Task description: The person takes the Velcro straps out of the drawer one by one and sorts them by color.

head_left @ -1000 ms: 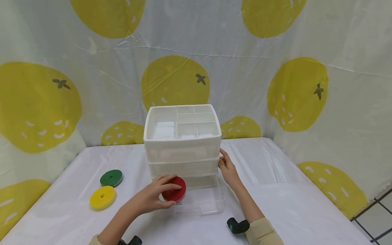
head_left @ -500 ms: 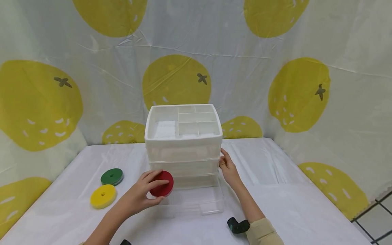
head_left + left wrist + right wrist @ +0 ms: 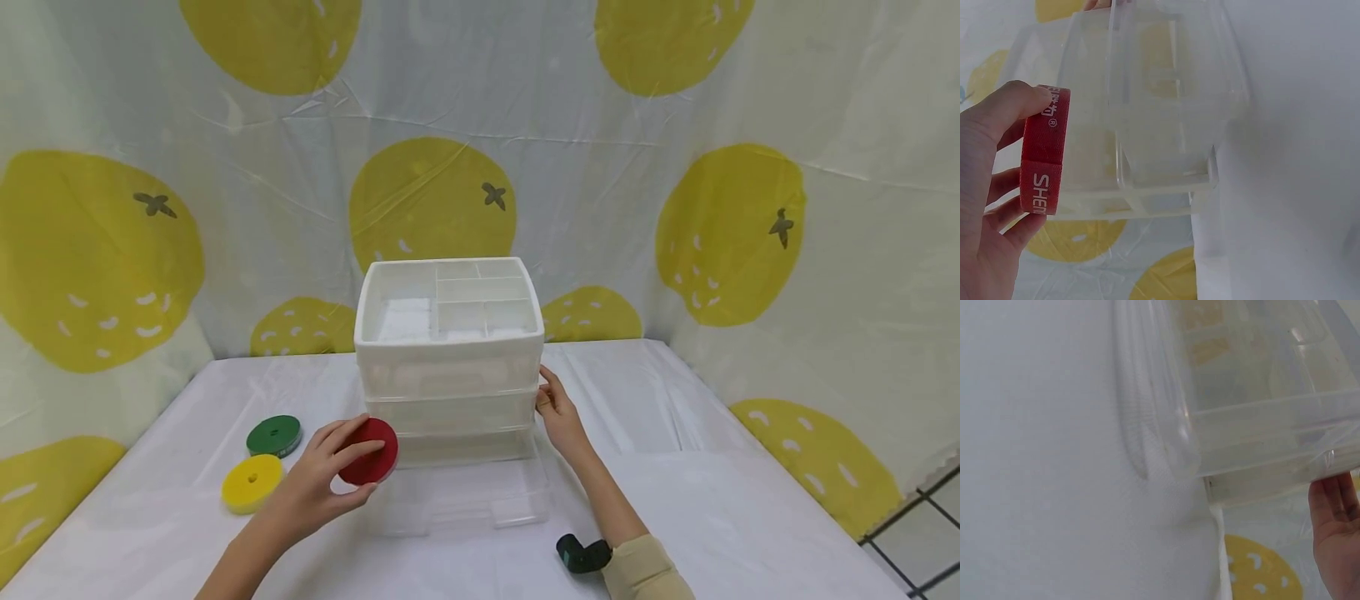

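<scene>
My left hand [image 3: 318, 477] pinches a red ribbon roll [image 3: 371, 468] by its edge, thumb on one side and fingers on the other. In the left wrist view, white lettering shows on the band of the roll [image 3: 1045, 140]. It is held at the front left of a white plastic drawer unit [image 3: 450, 368], near the left side of its pulled-out clear bottom drawer [image 3: 472, 487]. My right hand [image 3: 562, 421] touches the right side of the unit; in the right wrist view its fingers [image 3: 1335, 495] lie fairly straight against the wall.
At left on the white-covered table [image 3: 660, 517] lie a green roll [image 3: 273, 435] and a yellow roll [image 3: 252, 483], side by side. The unit's top is a divided tray [image 3: 397, 337]. A lemon-print curtain [image 3: 585, 192] hangs behind.
My left hand has carried the red ribbon roll leftward, from over the open bottom drawer to its left side. The right hand has stayed against the unit.
</scene>
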`<state>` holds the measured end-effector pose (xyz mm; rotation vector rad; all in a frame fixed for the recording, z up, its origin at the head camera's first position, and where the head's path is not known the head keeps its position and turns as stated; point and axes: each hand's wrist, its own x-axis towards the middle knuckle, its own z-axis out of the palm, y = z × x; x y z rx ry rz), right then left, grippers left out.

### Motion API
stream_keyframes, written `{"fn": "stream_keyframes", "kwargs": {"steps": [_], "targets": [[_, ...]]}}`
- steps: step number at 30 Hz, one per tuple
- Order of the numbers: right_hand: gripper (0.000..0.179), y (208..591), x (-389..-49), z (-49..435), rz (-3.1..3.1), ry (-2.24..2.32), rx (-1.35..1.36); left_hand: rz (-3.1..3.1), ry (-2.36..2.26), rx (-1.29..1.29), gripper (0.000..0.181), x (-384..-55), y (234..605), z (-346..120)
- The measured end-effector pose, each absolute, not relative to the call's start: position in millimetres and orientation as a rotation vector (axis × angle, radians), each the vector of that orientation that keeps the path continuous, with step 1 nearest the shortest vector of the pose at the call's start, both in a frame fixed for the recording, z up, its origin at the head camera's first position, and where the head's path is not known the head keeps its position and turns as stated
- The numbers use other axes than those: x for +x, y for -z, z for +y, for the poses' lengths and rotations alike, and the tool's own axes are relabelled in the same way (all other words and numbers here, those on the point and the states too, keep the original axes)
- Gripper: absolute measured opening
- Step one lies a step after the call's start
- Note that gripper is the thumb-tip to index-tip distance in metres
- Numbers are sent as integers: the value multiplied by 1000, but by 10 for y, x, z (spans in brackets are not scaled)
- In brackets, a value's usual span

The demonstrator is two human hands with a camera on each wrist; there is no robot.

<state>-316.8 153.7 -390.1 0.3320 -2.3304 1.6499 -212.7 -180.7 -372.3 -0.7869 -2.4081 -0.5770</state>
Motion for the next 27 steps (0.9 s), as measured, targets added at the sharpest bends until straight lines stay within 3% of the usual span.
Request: {"fn": "stream_keyframes", "kwargs": {"steps": [27], "targets": [[42,4026,-3267,1566,-2356,-1633,304,-2308,505,-483,60,-1801,3876,-2474]]}}
